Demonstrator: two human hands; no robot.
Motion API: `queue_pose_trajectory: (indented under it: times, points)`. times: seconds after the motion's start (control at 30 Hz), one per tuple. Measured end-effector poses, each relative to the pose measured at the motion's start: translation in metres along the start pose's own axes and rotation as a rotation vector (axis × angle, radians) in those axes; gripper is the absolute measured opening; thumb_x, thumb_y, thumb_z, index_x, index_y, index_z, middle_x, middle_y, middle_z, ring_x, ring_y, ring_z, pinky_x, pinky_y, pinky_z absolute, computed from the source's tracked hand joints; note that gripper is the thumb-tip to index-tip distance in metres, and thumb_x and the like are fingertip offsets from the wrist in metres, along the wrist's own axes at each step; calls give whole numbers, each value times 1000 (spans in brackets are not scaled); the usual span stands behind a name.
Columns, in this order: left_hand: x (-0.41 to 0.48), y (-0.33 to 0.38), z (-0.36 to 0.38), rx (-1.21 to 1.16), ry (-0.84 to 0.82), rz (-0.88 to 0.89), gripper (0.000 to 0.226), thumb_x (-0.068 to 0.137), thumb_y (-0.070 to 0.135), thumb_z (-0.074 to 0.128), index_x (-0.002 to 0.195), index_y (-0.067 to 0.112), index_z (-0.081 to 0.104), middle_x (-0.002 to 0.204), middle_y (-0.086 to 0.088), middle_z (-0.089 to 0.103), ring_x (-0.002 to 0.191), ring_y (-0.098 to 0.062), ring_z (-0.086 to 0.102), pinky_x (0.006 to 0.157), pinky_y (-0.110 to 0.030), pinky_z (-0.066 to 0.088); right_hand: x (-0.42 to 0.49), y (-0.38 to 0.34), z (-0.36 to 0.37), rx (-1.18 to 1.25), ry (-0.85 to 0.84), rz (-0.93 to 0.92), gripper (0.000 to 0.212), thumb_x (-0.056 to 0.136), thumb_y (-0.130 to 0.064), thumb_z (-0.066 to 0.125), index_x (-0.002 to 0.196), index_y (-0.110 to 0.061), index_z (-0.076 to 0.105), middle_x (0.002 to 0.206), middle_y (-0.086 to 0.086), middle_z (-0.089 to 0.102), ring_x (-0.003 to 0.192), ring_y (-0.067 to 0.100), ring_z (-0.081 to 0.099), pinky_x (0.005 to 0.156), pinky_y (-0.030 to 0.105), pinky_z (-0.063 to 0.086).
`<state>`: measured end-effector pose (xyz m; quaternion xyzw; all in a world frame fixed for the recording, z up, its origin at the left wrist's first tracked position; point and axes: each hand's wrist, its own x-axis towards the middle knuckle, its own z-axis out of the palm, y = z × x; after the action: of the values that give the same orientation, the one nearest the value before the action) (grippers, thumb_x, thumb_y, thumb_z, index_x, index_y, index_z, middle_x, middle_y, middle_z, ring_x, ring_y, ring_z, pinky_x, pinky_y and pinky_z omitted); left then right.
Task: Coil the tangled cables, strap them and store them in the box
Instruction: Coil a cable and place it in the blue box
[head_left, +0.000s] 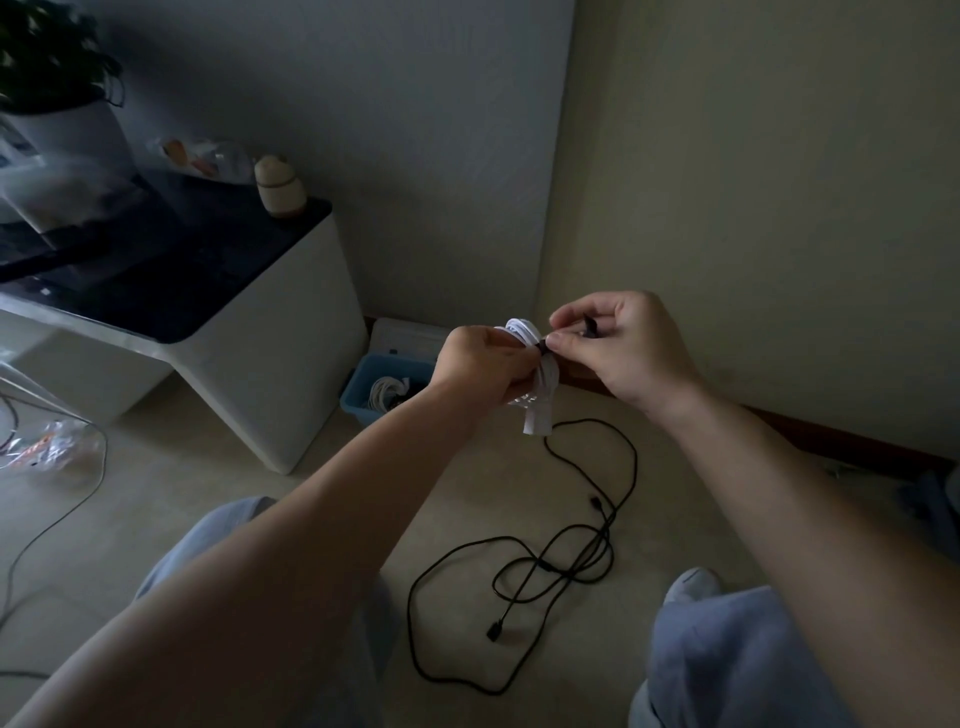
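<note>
Sprawling on the floor (291, 499) lies a black cable (563, 558), the box (358, 404) beyond. The left hand (483, 369) grips a white coil (521, 330); the right hand (623, 348) pinches what seems a dark strap (590, 327).

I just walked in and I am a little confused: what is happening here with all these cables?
A person is strapping a cable. The left hand grips a coiled white cable, and the right hand pinches a dark strap at the coil. A black cable lies loose and tangled on the floor below the hands, not yet coiled. The blue box already holds another white coil.
</note>
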<state>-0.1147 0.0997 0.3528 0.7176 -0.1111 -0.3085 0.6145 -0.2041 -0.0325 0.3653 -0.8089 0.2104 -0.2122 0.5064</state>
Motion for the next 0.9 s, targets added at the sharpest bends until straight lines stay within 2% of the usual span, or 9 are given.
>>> queue_pose_trajectory:
  times: [0.13,0.27,0.4,0.57,0.67,0.7,0.77,0.83,0.9]
  points:
    - [1,-3,1,23,51,20,18,86,7,77,100,-1,70,90,-18,73,79,-27,73,76,-36,63,-1,0,-1,-95,-1,-45,19,80,-13,84,81,-27,72,76,-4,77,72,7,71,75,30,59]
    - [0,-3,3,116,37,105,11,86,-7,67,83,2,73,84,-21,71,81,-34,71,86,-45,59,-3,0,2,-175,19,-55,16,79,-20,84,87,-27,72,73,-11,74,68,0,70,64,16,50]
    - [-4,-8,9,272,-60,227,5,78,-4,66,76,-4,61,69,-11,62,70,-19,52,70,-35,46,-4,-2,4,-208,59,-10,22,78,-26,85,97,-24,74,68,-15,70,60,-6,66,56,11,45]
    - [-5,-8,13,474,29,324,11,83,12,67,74,10,61,60,6,62,61,-13,54,54,-25,42,-7,-8,10,-202,49,23,43,76,-32,83,116,-22,71,76,-21,73,81,-5,69,74,13,51]
    - [-4,-7,12,440,81,316,20,85,18,66,65,17,63,53,10,61,56,-10,55,47,-19,41,-8,-15,11,-202,45,38,46,71,-41,67,114,-25,72,67,-27,69,80,-11,66,71,6,47]
    - [-4,-7,12,409,96,309,21,87,19,68,65,19,65,53,13,63,56,-6,57,48,-16,42,-6,-16,9,-187,33,53,49,69,-39,59,114,-24,72,68,-25,70,81,-10,66,73,7,47]
    - [-3,-5,11,378,110,296,13,89,20,70,76,19,74,63,12,69,65,-4,64,56,-15,46,-3,-14,5,-130,4,84,51,69,-31,52,115,-23,73,81,-15,75,87,1,70,86,23,55]
    - [-2,-4,10,373,137,290,9,90,19,69,87,15,77,74,7,73,76,-9,69,67,-23,52,-1,-9,4,-42,-18,108,44,73,-19,51,112,-21,71,90,-7,78,91,13,73,92,40,57]
    - [-1,-4,9,342,164,270,8,91,17,69,87,15,76,77,3,74,81,-15,70,73,-29,54,-2,-4,4,67,-22,118,35,75,-10,53,106,-20,68,89,-6,79,88,18,74,89,46,59]
